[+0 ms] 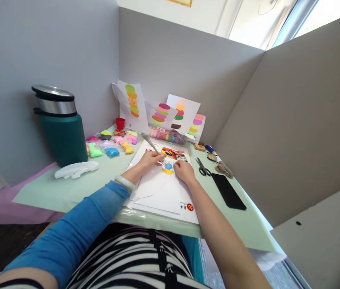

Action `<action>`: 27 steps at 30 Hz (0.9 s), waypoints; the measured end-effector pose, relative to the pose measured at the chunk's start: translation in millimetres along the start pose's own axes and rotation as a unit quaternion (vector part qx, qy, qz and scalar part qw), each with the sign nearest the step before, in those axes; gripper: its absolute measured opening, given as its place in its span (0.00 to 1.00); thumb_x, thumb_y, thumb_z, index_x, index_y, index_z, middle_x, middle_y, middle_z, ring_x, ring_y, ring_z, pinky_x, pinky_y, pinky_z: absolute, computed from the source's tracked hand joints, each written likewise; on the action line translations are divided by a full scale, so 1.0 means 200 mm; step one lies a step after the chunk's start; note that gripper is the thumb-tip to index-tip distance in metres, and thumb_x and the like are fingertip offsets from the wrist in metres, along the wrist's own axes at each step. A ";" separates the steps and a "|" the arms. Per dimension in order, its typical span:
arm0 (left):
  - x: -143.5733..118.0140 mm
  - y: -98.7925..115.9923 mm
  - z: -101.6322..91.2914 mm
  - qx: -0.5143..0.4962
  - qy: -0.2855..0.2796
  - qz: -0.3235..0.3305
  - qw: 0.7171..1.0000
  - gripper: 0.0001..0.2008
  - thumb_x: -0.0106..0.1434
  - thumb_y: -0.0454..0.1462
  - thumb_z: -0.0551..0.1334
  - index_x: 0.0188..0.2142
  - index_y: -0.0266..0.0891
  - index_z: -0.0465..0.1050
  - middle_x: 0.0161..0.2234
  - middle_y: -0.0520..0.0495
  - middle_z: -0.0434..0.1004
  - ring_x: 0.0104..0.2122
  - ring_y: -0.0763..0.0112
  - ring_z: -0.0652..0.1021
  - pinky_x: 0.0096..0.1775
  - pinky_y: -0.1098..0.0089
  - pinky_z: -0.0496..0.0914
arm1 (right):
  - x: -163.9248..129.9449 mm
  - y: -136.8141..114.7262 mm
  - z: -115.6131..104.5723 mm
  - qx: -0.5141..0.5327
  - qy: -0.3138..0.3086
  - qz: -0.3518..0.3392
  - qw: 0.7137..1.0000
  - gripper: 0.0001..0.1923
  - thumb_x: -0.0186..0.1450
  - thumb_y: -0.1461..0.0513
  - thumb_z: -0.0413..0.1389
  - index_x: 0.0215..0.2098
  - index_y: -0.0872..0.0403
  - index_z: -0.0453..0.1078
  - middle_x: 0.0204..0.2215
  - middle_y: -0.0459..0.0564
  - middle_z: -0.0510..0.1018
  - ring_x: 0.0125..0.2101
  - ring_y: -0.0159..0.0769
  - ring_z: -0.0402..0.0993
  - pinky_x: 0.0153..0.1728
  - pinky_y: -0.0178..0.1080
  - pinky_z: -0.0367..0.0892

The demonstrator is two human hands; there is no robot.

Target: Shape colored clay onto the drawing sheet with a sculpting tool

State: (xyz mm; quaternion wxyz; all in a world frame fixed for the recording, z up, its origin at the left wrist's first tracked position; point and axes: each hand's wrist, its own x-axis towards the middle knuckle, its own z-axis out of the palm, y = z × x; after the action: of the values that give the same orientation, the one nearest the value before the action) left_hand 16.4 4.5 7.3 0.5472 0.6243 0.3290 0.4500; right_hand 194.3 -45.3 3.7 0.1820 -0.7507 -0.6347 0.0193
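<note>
My left hand (150, 160), with a blue sleeve and pale bangle behind it, is closed around a metal fork (149, 141). The fork's handle points up and left, and its tines lie at a small blue patch (168, 165), which looks like soft clay. Just below the blue is a yellow patch (167, 171). Both patches sit on a white sheet of paper (158, 196) with a thin curved pencil line. On the right edge of the patches my right hand (184, 170) has its fingers curled together; whatever they hold is hidden.
A green flask (63, 136) and crumpled white tissue (76, 170) stand left, near several bags of coloured clay (112, 152). Scissors (203, 167) and a black phone-like slab (228, 190) lie right. Painted sheets (132, 100) lean on the grey partition behind.
</note>
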 end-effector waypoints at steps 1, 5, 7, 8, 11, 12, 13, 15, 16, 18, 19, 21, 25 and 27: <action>0.00 0.00 0.00 0.035 0.013 0.001 0.999 0.18 0.48 0.47 0.66 0.27 0.32 0.74 0.29 0.45 0.75 0.28 0.71 0.74 0.27 0.73 0.69 | 0.00 0.00 0.00 0.001 -0.001 0.001 1.000 0.14 0.63 0.58 0.44 0.37 0.50 0.71 0.36 0.48 0.77 0.37 0.36 0.70 0.33 0.33 0.59; 0.00 0.02 0.00 0.105 0.044 -0.003 0.994 0.16 0.55 0.46 0.61 0.29 0.32 0.73 0.19 0.48 0.72 0.19 0.75 0.71 0.20 0.76 0.65 | -0.01 0.00 -0.01 0.002 -0.003 0.004 1.000 0.14 0.63 0.58 0.44 0.38 0.50 0.71 0.35 0.48 0.77 0.38 0.37 0.70 0.34 0.33 0.59; 0.00 0.02 0.00 0.103 0.034 -0.008 0.994 0.14 0.58 0.43 0.58 0.31 0.32 0.72 0.17 0.50 0.69 0.17 0.77 0.70 0.19 0.77 0.64 | -0.01 -0.01 -0.01 0.002 -0.003 0.008 1.000 0.15 0.64 0.57 0.44 0.38 0.50 0.71 0.36 0.49 0.77 0.38 0.37 0.70 0.34 0.34 0.59; 0.00 0.02 0.00 0.103 0.025 -0.007 0.994 0.13 0.59 0.41 0.57 0.31 0.32 0.72 0.17 0.51 0.68 0.16 0.77 0.70 0.19 0.77 0.64 | -0.01 -0.01 -0.01 0.002 -0.002 0.010 1.000 0.16 0.64 0.56 0.43 0.39 0.50 0.71 0.36 0.49 0.77 0.38 0.37 0.70 0.34 0.34 0.59; 0.01 0.00 0.00 0.122 -0.010 0.013 0.992 0.10 0.60 0.39 0.56 0.32 0.33 0.70 0.18 0.52 0.68 0.16 0.77 0.71 0.18 0.78 0.64 | -0.01 -0.02 -0.02 -0.001 -0.002 0.015 1.000 0.18 0.65 0.54 0.42 0.40 0.51 0.71 0.38 0.51 0.77 0.39 0.38 0.70 0.35 0.34 0.59; 0.01 -0.01 0.00 0.135 -0.019 0.022 0.990 0.09 0.60 0.38 0.56 0.33 0.34 0.69 0.18 0.52 0.68 0.16 0.77 0.71 0.17 0.78 0.63 | -0.01 -0.02 -0.01 -0.003 -0.003 0.016 1.000 0.19 0.66 0.54 0.41 0.40 0.52 0.71 0.38 0.51 0.77 0.40 0.38 0.70 0.35 0.34 0.59; 0.01 -0.02 0.00 0.149 -0.024 0.029 0.988 0.07 0.59 0.38 0.57 0.33 0.34 0.69 0.18 0.53 0.68 0.15 0.78 0.70 0.17 0.79 0.63 | -0.01 -0.02 -0.01 -0.004 -0.005 0.017 1.000 0.19 0.66 0.53 0.41 0.40 0.52 0.71 0.38 0.51 0.77 0.40 0.37 0.70 0.36 0.34 0.59; 0.00 -0.03 0.00 0.174 -0.029 0.030 0.984 0.05 0.58 0.35 0.58 0.33 0.35 0.68 0.18 0.54 0.68 0.14 0.78 0.70 0.17 0.79 0.62 | 0.00 -0.02 -0.01 -0.005 -0.009 0.016 1.000 0.20 0.66 0.53 0.41 0.41 0.52 0.71 0.38 0.51 0.76 0.40 0.37 0.70 0.36 0.34 0.59; 0.00 -0.03 0.01 0.183 -0.030 0.027 0.982 0.04 0.58 0.34 0.58 0.33 0.35 0.67 0.18 0.54 0.68 0.14 0.78 0.70 0.17 0.79 0.62 | 0.00 -0.02 -0.01 -0.006 -0.010 0.016 1.000 0.20 0.66 0.53 0.41 0.41 0.52 0.71 0.38 0.51 0.76 0.40 0.37 0.70 0.36 0.34 0.59; -0.01 -0.02 0.01 0.198 -0.038 0.019 0.979 0.02 0.57 0.33 0.58 0.32 0.36 0.67 0.17 0.55 0.68 0.14 0.78 0.70 0.18 0.79 0.63 | 0.00 -0.02 -0.01 -0.008 -0.011 0.016 1.000 0.20 0.66 0.53 0.40 0.41 0.52 0.71 0.38 0.51 0.76 0.40 0.37 0.70 0.35 0.34 0.59; -0.02 -0.01 0.02 0.204 -0.042 0.017 0.978 0.02 0.57 0.32 0.58 0.32 0.36 0.67 0.17 0.55 0.68 0.14 0.78 0.71 0.18 0.79 0.63 | 0.00 -0.02 -0.01 -0.010 -0.011 0.016 1.000 0.20 0.66 0.53 0.40 0.41 0.52 0.71 0.38 0.51 0.76 0.39 0.37 0.70 0.35 0.34 0.59; -0.02 -0.01 0.02 0.212 -0.048 0.015 0.976 0.01 0.57 0.32 0.58 0.31 0.36 0.67 0.17 0.55 0.68 0.15 0.77 0.71 0.18 0.79 0.63 | 0.00 -0.02 -0.01 -0.013 -0.010 0.016 1.000 0.20 0.66 0.53 0.40 0.41 0.52 0.71 0.38 0.51 0.76 0.39 0.37 0.70 0.35 0.33 0.58; -0.01 -0.02 0.02 0.212 -0.038 0.015 0.976 0.02 0.59 0.34 0.56 0.31 0.36 0.66 0.15 0.55 0.67 0.14 0.77 0.70 0.17 0.79 0.61 | 0.00 -0.01 0.00 -0.015 -0.004 0.011 1.000 0.20 0.66 0.53 0.40 0.40 0.52 0.71 0.38 0.51 0.76 0.39 0.37 0.70 0.35 0.34 0.59; 0.00 -0.03 0.02 0.214 -0.037 0.015 0.976 0.02 0.59 0.34 0.57 0.31 0.36 0.66 0.15 0.55 0.67 0.13 0.78 0.69 0.17 0.79 0.60 | 0.00 -0.01 0.00 -0.016 -0.005 0.011 1.000 0.20 0.66 0.53 0.40 0.40 0.52 0.71 0.38 0.51 0.76 0.39 0.37 0.70 0.35 0.34 0.59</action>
State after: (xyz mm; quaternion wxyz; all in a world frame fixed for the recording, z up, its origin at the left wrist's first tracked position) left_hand 19.7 3.2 2.2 0.4058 0.7482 0.3877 0.3538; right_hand 191.6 -44.3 4.1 0.1665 -0.7602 -0.6278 0.0151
